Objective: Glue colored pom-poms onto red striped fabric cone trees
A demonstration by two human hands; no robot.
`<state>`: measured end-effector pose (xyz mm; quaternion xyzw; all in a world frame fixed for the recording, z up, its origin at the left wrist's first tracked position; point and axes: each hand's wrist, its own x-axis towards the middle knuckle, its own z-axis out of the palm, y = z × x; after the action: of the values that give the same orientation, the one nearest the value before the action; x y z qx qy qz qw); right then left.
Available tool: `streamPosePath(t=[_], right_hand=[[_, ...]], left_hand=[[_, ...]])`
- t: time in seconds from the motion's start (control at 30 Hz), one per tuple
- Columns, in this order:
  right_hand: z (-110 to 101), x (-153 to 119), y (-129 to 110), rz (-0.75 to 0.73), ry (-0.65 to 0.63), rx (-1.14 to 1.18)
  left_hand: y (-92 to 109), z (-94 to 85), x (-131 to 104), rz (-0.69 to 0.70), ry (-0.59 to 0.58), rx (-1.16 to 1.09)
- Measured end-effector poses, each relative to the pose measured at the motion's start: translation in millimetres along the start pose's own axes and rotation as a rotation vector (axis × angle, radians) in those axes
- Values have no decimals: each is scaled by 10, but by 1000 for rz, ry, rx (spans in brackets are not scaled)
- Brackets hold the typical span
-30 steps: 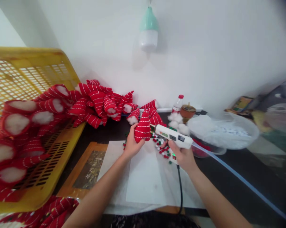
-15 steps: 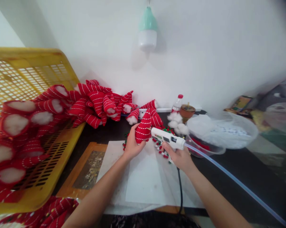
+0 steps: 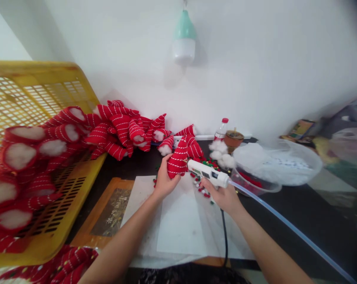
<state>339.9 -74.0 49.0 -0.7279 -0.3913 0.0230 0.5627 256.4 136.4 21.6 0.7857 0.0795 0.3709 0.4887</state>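
Note:
My left hand (image 3: 165, 180) is wrapped round a red cone (image 3: 177, 158) with white stitched stripes, its point up, above white paper (image 3: 181, 225). In my right hand (image 3: 226, 197) is a white glue gun (image 3: 208, 173), its nozzle at the cone's right side. A long translucent glue stick (image 3: 288, 221) runs out of the gun's back, and a black cord (image 3: 225, 236) hangs below it. Small red, white and green pompoms (image 3: 204, 192) lie scattered behind and beside the gun. Whether the nozzle touches the fabric is too small to tell.
A yellow basket (image 3: 74, 205) on the left holds many stuffed red cones (image 3: 20, 156); more are heaped along the wall. Cotton balls (image 3: 226, 161), a bottle (image 3: 221, 130), a brown pot (image 3: 233, 139) and plastic bowls (image 3: 303, 161) stand at the right. A lamp (image 3: 184, 37) hangs above.
The glue gun and my right hand have shifted slightly left. The cone in my left hand has also moved a little left and tilted slightly.

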Motion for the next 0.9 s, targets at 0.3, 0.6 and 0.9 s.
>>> streamPosePath(t=[0.3,0.6,0.9], right_hand=[[13,-22,123,16,164,108],[-45,61,92,-17,59,326],[-52,84,-53,40,-9,302]], left_hand=[[-87,-6,27,-127,69,-215],[-140,26,25,-314,5,-520],[-111,49,22,-333,-34,-738]])
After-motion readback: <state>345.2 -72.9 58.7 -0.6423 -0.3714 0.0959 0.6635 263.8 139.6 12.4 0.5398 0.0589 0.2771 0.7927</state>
